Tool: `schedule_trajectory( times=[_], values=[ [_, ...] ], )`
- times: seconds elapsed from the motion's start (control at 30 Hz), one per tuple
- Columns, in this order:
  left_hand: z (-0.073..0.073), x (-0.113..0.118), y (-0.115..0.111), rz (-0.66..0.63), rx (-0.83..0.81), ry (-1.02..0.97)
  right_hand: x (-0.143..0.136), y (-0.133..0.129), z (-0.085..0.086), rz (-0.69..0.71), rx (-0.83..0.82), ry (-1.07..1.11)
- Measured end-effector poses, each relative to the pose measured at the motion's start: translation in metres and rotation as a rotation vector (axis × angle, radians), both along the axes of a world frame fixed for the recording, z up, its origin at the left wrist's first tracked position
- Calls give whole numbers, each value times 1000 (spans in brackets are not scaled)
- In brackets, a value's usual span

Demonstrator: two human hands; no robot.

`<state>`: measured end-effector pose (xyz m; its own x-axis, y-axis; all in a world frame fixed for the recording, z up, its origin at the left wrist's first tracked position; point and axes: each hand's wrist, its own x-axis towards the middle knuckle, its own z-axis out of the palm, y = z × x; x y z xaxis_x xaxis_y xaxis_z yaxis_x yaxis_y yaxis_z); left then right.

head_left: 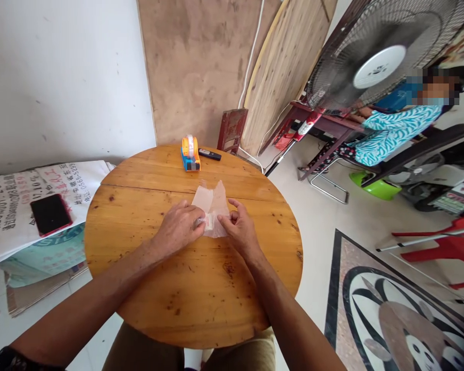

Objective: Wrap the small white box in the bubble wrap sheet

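A small sheet of translucent whitish wrapping (219, 197) lies creased on the round wooden table (170, 304). Near its front edge is a small pale item (209, 222), partly covered, whose kind I cannot make out. My left hand (180, 222) has its fingers curled over the left side of the sheet, beside the pale item. On the opposite side, my right hand (238, 226) closes thumb and forefinger at the sheet's right edge. An orange and blue tape dispenser (191, 154) with a roll of clear tape stands beyond the hands, near the far rim.
A black remote-like object (210, 154) lies beside the dispenser. To the left, a phone (51, 214) rests on printed white sacks (7, 206). A standing fan (379, 67) is at the upper right, and a person (402, 131) sits at a desk behind it. A dark red chair (232, 130) stands behind the table.
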<state>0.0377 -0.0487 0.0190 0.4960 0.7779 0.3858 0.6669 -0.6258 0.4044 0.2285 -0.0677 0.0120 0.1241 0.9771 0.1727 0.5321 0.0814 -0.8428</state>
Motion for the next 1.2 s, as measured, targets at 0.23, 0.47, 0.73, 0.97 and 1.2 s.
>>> schedule_trajectory(
  times=[0.23, 0.47, 0.73, 0.97, 1.2],
  values=[
    [9, 2, -3, 28, -118, 29, -24, 3, 10, 72, 17, 79],
    [2, 1, 1, -7, -136, -78, -33, -2, 13, 129, -39, 113],
    [-5, 0, 5, 20, -349, -352, -29, -16, 14, 263, -28, 24],
    [-4, 5, 3, 89, -444, -484, -22, -8, 22, 358, -38, -83],
    [-8, 8, 2, 84, -325, -366, -13, 4, 34, 397, -183, 170]
  ],
)
